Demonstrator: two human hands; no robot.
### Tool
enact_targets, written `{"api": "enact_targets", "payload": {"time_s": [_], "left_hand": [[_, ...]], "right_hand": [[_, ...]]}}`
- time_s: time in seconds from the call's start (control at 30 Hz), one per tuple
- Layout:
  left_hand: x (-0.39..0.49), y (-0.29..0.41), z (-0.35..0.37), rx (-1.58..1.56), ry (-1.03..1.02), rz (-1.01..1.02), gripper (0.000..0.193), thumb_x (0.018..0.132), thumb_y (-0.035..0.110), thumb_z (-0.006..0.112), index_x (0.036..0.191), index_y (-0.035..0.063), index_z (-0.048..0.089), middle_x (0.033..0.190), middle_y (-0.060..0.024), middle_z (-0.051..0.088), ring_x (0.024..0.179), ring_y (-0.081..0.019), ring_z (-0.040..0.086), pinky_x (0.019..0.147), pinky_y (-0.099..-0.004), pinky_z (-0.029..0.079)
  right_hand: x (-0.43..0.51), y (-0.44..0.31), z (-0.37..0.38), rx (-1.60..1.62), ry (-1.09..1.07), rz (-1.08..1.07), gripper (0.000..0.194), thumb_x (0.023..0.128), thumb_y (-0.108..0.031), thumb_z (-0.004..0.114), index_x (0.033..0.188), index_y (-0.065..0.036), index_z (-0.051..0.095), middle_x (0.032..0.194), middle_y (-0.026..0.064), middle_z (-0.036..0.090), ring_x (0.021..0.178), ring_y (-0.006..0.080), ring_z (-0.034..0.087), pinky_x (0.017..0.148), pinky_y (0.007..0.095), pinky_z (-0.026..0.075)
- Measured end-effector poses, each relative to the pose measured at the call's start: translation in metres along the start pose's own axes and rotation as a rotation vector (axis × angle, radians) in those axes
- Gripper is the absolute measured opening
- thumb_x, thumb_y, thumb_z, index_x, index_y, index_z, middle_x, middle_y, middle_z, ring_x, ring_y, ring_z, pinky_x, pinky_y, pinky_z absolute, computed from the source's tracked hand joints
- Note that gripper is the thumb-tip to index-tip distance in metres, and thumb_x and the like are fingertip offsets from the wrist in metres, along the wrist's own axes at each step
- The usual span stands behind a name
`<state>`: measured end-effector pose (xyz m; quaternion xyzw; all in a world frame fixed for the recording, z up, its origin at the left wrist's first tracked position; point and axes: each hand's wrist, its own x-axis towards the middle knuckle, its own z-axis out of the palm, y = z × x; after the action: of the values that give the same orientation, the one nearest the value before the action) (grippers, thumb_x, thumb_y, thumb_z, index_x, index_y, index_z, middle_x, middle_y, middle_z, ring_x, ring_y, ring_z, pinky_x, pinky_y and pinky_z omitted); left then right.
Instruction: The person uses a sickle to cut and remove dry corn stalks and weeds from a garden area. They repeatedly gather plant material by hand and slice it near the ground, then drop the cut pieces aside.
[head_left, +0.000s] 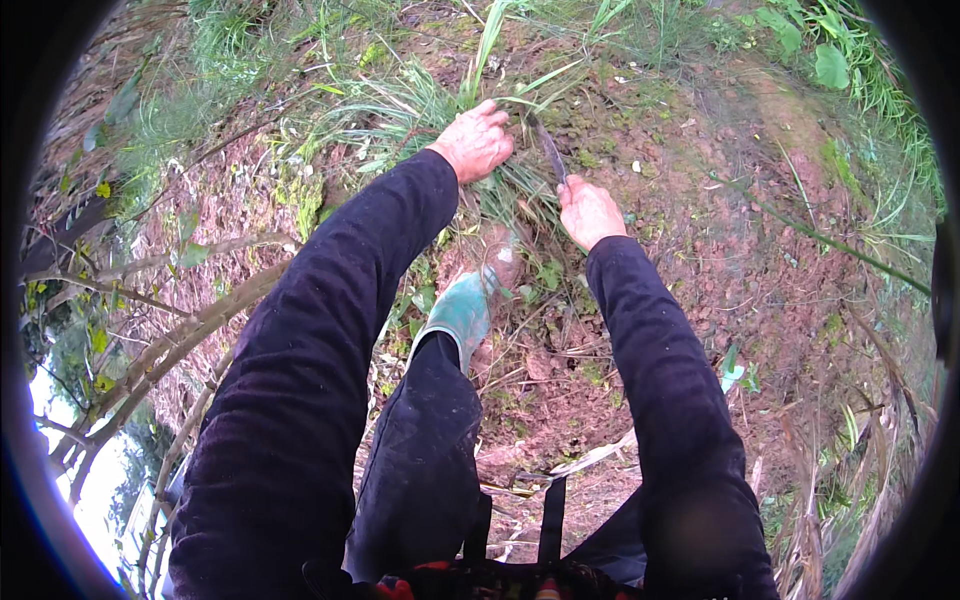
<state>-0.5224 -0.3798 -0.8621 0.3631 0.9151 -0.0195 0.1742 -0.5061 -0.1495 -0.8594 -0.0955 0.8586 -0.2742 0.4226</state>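
My left hand (474, 144) is closed around a tuft of long green grass (484, 60), whose blades stick up past the fingers. In my right hand (591, 213) is the handle end of a sickle or similar curved blade (549, 146), its dark metal reaching up and left to the grass base. The grip itself is hidden by the fingers. Below both hands lies a heap of loose grass blades (529, 187). More grass (397, 101) spreads out left of my left hand.
A muddy green boot (457, 307) stands on the reddish soil (675, 225) beneath my arms. Bare branches (202, 319) cross the left side. A long green stem (832, 240) slants in at right. Dry stalks (810, 495) stand at lower right, and leafy plants (831, 66) at upper right.
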Motion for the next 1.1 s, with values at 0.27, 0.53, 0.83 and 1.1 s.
{"api": "enact_targets", "payload": {"time_s": [0.27, 0.53, 0.83, 1.1], "left_hand": [[-0.003, -0.011, -0.034, -0.287, 0.038, -0.31, 0.019, 0.063, 0.015, 0.062, 0.078, 0.0026, 0.059, 0.084, -0.0166, 0.064, 0.102, -0.0324, 0.055, 0.094, -0.0435, 0.039], [0.06, -0.117, -0.157, -0.485, 0.941, -0.764, 0.023, 0.071, 0.01, 0.053, 0.089, 0.0011, 0.064, 0.074, -0.0222, 0.063, 0.07, -0.038, 0.062, 0.065, -0.0416, 0.048], [0.026, -0.026, -0.163, -0.324, -0.074, -0.163, 0.023, 0.071, 0.008, 0.064, 0.092, 0.0027, 0.057, 0.079, -0.0128, 0.058, 0.082, -0.0269, 0.059, 0.068, -0.0391, 0.054], [-0.06, 0.008, -0.016, -0.124, -0.26, 0.072, 0.063, 0.08, 0.011, 0.05, 0.139, 0.0049, 0.03, 0.134, -0.0084, 0.041, 0.092, -0.0183, 0.055, 0.061, -0.0301, 0.053]], "right_hand": [[-0.168, 0.049, -0.061, 0.629, -0.168, 0.247, 0.025, 0.094, -0.026, 0.049, 0.11, -0.01, 0.059, 0.06, 0.0032, 0.049, 0.047, 0.0123, 0.045, 0.045, 0.0281, 0.037], [-0.194, 0.055, -0.066, 1.317, 0.267, 0.635, 0.026, 0.095, -0.03, 0.048, 0.113, -0.013, 0.056, 0.06, -0.0056, 0.039, 0.042, 0.0027, 0.029, 0.035, 0.018, 0.023], [-0.141, 0.026, 0.006, 0.614, -0.103, 0.219, 0.035, 0.095, -0.033, 0.045, 0.105, -0.003, 0.06, 0.07, 0.009, 0.057, 0.062, 0.0197, 0.055, 0.059, 0.0328, 0.045], [-0.012, -0.003, 0.064, -0.041, 0.037, -0.281, 0.028, 0.087, -0.02, 0.046, 0.085, 0.005, 0.058, 0.074, 0.0231, 0.06, 0.077, 0.0373, 0.061, 0.069, 0.0429, 0.048]]}}
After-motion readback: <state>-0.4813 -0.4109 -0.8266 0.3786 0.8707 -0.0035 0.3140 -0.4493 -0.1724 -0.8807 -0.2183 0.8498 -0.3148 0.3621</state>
